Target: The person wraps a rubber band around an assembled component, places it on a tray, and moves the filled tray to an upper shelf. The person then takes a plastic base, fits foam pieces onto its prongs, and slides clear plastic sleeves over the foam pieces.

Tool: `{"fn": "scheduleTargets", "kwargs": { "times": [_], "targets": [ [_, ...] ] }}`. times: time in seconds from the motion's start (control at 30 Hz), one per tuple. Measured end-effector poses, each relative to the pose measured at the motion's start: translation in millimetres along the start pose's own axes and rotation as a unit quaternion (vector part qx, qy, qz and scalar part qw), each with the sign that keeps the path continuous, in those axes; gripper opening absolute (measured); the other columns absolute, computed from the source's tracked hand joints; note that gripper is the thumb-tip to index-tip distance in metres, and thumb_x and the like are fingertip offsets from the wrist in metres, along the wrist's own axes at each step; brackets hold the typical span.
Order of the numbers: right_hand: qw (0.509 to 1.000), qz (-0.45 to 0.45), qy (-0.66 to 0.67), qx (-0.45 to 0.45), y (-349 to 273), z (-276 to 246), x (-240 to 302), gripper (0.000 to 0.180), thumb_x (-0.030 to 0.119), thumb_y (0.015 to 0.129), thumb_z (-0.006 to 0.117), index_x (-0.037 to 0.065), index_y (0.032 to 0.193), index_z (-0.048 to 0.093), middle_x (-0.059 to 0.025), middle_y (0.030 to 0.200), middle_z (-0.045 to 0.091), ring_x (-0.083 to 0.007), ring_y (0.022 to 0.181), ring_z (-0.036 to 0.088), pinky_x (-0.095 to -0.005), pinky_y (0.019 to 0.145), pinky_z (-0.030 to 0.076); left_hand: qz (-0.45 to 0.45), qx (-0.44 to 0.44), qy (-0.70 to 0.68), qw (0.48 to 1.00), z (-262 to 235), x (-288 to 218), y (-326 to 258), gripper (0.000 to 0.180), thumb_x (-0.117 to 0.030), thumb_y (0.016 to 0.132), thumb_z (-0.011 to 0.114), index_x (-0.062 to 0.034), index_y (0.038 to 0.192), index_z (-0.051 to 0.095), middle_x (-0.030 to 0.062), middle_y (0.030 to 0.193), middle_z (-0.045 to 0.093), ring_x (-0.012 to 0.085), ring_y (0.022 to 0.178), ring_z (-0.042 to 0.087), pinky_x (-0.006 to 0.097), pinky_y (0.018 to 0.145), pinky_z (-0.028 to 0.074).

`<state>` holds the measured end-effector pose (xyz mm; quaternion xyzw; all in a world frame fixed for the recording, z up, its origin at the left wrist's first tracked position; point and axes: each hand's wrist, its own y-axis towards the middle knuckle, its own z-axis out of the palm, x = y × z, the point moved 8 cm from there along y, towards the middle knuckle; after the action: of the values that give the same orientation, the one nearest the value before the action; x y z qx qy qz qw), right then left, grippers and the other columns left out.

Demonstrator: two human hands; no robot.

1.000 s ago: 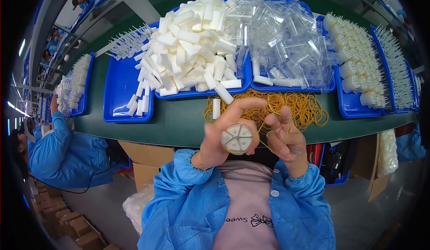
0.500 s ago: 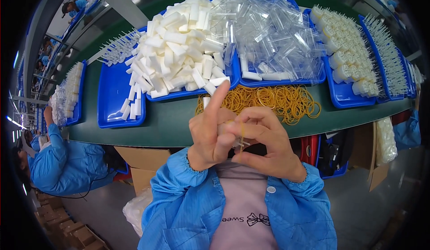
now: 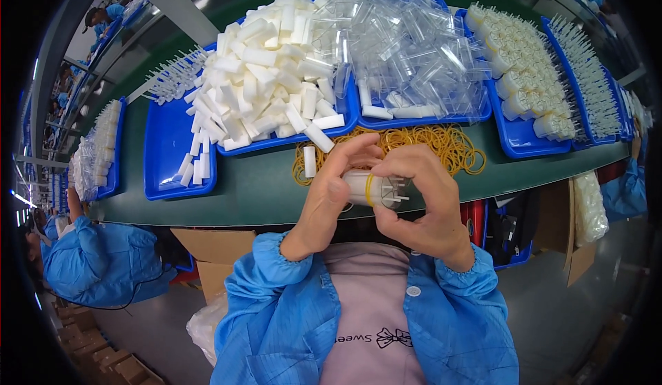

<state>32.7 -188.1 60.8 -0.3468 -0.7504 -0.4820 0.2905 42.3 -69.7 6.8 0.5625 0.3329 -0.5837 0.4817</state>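
Note:
In front of my chest I hold a short bundle of clear tubes with white inside [image 3: 357, 186]; thin white stems stick out of its right end. A yellow rubber band [image 3: 369, 189] runs around the bundle. My left hand [image 3: 328, 197] is closed about the bundle's left end, its thumb on the near side. At the right end, the fingertips and thumb of my right hand [image 3: 429, 204] curve around the bundle by the band. Beyond my hands lies a heap of loose yellow rubber bands [image 3: 441, 144], with a white cylinder [image 3: 309, 161] beside it.
Blue trays hold heaped white cylinders [image 3: 258, 75], clear tubes [image 3: 420, 54] and, farther right, banded bundles [image 3: 527, 82]. A blue tray at left [image 3: 165, 154] has several white pieces and stemmed parts. A co-worker in blue [image 3: 103, 257] sits at the left.
The rubber band, stretched at my right fingers before, now lies around the bundle. My raised left index finger has come down, and my hands have moved apart, showing more of the bundle.

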Motion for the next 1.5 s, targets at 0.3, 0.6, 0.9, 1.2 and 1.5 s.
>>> {"fn": "scheduleTargets", "kwargs": {
  "times": [0.3, 0.6, 0.9, 1.2, 1.5],
  "targets": [
    [0.996, -0.023, -0.081, -0.038, -3, -1, 10, 0.064, 0.004, 0.062, 0.076, 0.002, 0.122, 0.053, -0.0151, 0.112, 0.058, -0.0333, 0.101, 0.055, -0.0386, 0.084, 0.046, -0.080, -0.044, -0.174, 0.980, -3, 10, -2, 0.059, -0.009, 0.080, 0.061, -0.0032, 0.134, 0.037, 0.0104, 0.128, 0.045, 0.0197, 0.114, 0.051, 0.032, 0.097, 0.041],
    [0.992, -0.017, -0.122, -0.002, -6, 10, 0, 0.064, 0.010, 0.066, 0.076, 0.000, 0.124, 0.052, -0.0142, 0.116, 0.058, -0.0318, 0.106, 0.053, -0.0392, 0.088, 0.044, -0.145, -0.061, -0.240, 0.958, 7, 15, -7, 0.066, -0.009, 0.084, 0.054, -0.0059, 0.143, 0.024, 0.0136, 0.137, 0.041, 0.0191, 0.117, 0.049, 0.030, 0.095, 0.043],
    [0.959, -0.042, -0.280, 0.029, -11, 5, -7, 0.055, 0.028, 0.076, 0.069, 0.002, 0.122, 0.053, -0.0114, 0.118, 0.058, -0.0290, 0.112, 0.052, -0.0436, 0.096, 0.037, -0.199, -0.060, -0.266, 0.941, 17, 29, -7, 0.055, -0.018, 0.092, 0.052, -0.0068, 0.141, 0.030, 0.0096, 0.128, 0.051, 0.0154, 0.114, 0.052, 0.028, 0.092, 0.045],
    [0.979, 0.046, -0.184, 0.076, -19, -36, -31, 0.042, 0.027, 0.073, 0.072, 0.005, 0.107, 0.061, -0.0108, 0.104, 0.058, -0.0277, 0.098, 0.054, -0.0413, 0.087, 0.041, -0.315, 0.061, -0.320, 0.891, 55, 52, -13, 0.058, -0.041, 0.097, 0.044, -0.0092, 0.143, 0.028, 0.0106, 0.135, 0.045, 0.0229, 0.123, 0.047, 0.039, 0.099, 0.042],
    [0.861, 0.094, -0.425, -0.262, -50, -208, -54, 0.053, 0.009, 0.064, 0.077, 0.008, 0.113, 0.056, -0.0105, 0.101, 0.058, -0.0285, 0.093, 0.053, -0.0370, 0.083, 0.042, -0.013, -0.032, 0.029, 0.999, -18, -42, -26, 0.066, -0.044, 0.090, 0.054, 0.0001, 0.136, 0.034, 0.0166, 0.135, 0.043, 0.0308, 0.121, 0.049, 0.041, 0.099, 0.040]
  ]
}}
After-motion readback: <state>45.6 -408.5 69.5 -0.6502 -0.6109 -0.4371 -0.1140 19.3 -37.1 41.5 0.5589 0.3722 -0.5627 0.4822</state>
